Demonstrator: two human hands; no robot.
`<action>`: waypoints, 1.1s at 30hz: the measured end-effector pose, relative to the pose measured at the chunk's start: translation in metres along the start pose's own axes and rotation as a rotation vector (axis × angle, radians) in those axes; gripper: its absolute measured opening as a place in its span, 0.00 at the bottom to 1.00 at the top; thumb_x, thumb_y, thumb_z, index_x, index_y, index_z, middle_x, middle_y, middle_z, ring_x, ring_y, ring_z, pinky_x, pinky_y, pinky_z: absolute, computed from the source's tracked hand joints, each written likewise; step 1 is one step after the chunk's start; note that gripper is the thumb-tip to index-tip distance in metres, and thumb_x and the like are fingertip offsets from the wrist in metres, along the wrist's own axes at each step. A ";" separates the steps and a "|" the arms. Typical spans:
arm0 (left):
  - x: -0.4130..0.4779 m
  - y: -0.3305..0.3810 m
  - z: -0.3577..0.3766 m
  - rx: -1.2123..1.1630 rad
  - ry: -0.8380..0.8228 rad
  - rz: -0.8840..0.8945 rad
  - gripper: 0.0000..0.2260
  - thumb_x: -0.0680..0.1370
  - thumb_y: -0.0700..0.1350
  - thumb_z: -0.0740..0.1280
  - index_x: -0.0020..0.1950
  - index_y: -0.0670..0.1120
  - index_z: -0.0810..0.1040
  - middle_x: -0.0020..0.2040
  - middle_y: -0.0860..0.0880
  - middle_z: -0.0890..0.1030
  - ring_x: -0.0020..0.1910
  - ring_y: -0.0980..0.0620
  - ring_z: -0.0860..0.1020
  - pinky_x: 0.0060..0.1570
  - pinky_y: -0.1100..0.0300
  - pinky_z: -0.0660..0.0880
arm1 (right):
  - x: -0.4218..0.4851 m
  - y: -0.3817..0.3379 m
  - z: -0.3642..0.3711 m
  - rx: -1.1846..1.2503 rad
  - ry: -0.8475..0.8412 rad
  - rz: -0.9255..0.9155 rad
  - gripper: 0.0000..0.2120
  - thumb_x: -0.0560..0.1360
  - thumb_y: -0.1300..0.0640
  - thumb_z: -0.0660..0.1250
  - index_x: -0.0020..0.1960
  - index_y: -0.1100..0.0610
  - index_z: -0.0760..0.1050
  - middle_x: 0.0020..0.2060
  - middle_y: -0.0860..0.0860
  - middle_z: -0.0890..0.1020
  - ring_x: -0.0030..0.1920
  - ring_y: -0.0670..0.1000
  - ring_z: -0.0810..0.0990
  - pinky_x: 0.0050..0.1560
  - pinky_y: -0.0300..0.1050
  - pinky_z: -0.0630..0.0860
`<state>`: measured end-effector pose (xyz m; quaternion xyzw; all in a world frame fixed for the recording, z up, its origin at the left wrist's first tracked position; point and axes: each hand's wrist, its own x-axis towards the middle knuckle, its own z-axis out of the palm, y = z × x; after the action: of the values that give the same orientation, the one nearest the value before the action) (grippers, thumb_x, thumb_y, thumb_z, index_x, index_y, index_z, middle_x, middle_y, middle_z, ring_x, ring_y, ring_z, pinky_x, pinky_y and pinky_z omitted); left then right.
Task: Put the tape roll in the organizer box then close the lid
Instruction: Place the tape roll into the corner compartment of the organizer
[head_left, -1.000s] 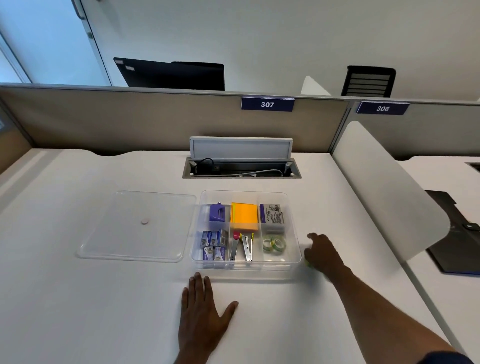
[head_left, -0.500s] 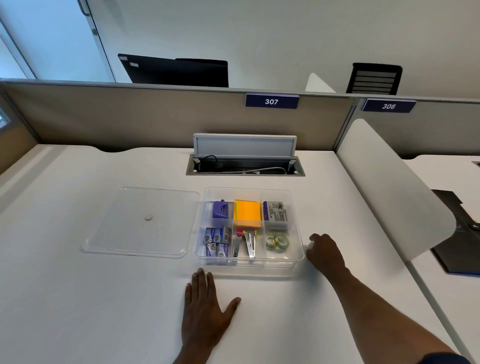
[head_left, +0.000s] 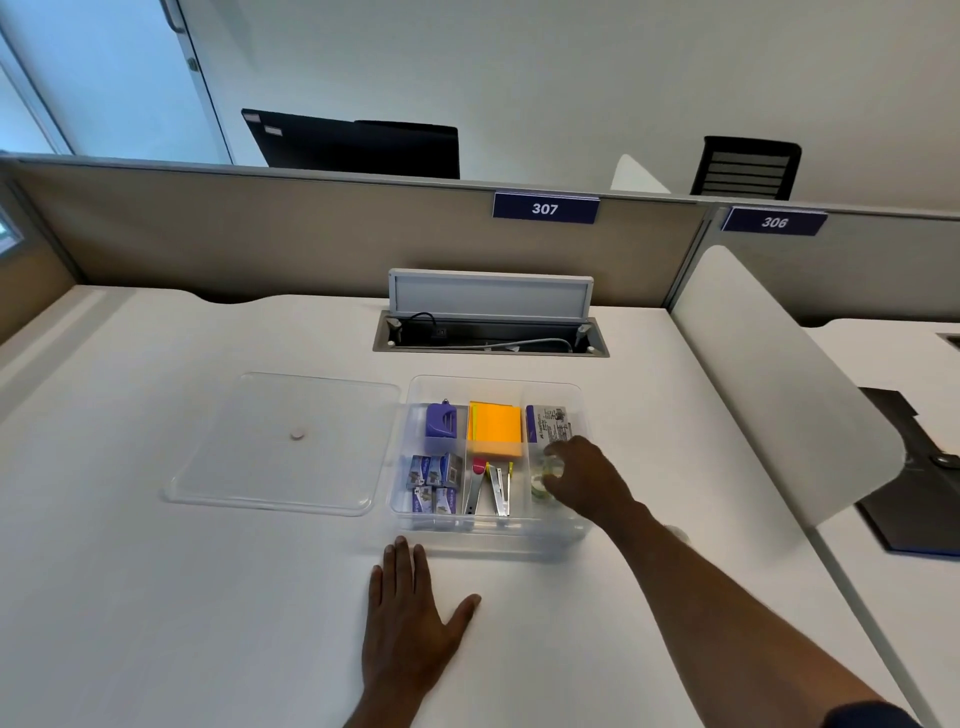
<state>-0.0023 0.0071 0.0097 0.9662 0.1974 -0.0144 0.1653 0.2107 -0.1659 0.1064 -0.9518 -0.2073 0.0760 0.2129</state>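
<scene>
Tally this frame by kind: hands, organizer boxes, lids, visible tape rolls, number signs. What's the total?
Hands: 2, left hand flat, right hand over the box
Organizer box: 1
Lid: 1, off
Tape roll: 2 visible, one in the right hand, one under it; others may be hidden
Number signs: 2
Total: 8

Tape roll (head_left: 551, 466) over open box (head_left: 493, 530); lid (head_left: 283, 441) beside.

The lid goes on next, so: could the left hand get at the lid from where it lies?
Probably yes. The left hand lies flat and empty on the desk, and nothing stands between it and the lid.
</scene>
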 end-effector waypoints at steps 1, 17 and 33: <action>0.000 0.000 0.000 0.001 0.001 0.000 0.44 0.71 0.73 0.52 0.73 0.39 0.63 0.74 0.38 0.63 0.73 0.42 0.61 0.71 0.55 0.41 | -0.001 -0.002 0.002 0.004 -0.027 0.010 0.18 0.70 0.54 0.69 0.59 0.57 0.76 0.56 0.59 0.78 0.58 0.58 0.77 0.59 0.49 0.75; 0.000 0.000 0.000 0.014 0.013 0.001 0.44 0.72 0.73 0.52 0.73 0.39 0.63 0.74 0.39 0.63 0.73 0.43 0.61 0.71 0.55 0.41 | -0.001 0.004 0.012 0.053 -0.218 0.076 0.23 0.65 0.51 0.75 0.57 0.60 0.78 0.56 0.56 0.81 0.55 0.55 0.79 0.56 0.44 0.73; 0.000 0.001 0.000 0.018 -0.001 -0.010 0.44 0.71 0.73 0.52 0.73 0.39 0.63 0.73 0.38 0.64 0.73 0.42 0.62 0.71 0.55 0.41 | 0.001 0.013 -0.005 0.016 0.347 0.050 0.10 0.72 0.63 0.63 0.50 0.62 0.79 0.45 0.61 0.80 0.44 0.63 0.80 0.44 0.52 0.79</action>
<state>-0.0015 0.0061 0.0102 0.9667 0.2018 -0.0173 0.1565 0.2177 -0.1776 0.1049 -0.9538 -0.1429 -0.0824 0.2511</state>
